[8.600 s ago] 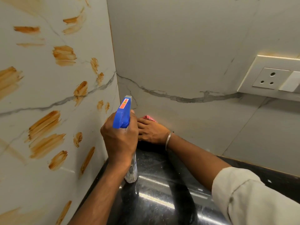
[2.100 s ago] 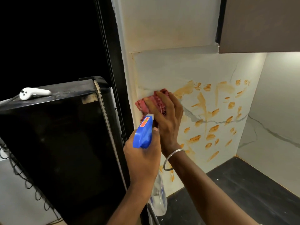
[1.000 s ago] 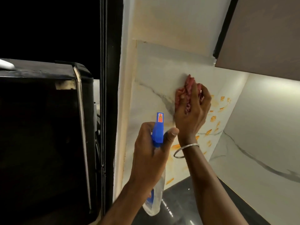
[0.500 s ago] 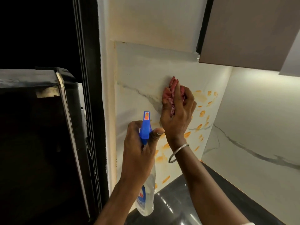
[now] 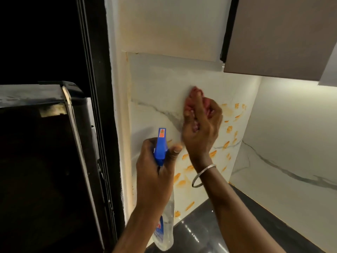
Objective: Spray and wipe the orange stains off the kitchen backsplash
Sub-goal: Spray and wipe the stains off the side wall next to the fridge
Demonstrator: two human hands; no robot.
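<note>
Our right hand [image 5: 200,125] curls round a crumpled pink cloth [image 5: 195,94] and presses it against the white marbled backsplash [image 5: 156,88], at the end of the grey vein and just left of the upper orange stains [image 5: 228,129]. Two seconds ago we had the cloth at the panel's left edge; now it sits further right, mid-panel. Our left hand [image 5: 155,172] still grips the clear spray bottle with the blue trigger head [image 5: 160,145] below the cloth, thumb raised beside the head. More stains run down to the glossy black table [image 5: 200,234]. A silver bangle [image 5: 202,175] hangs on our right wrist.
</note>
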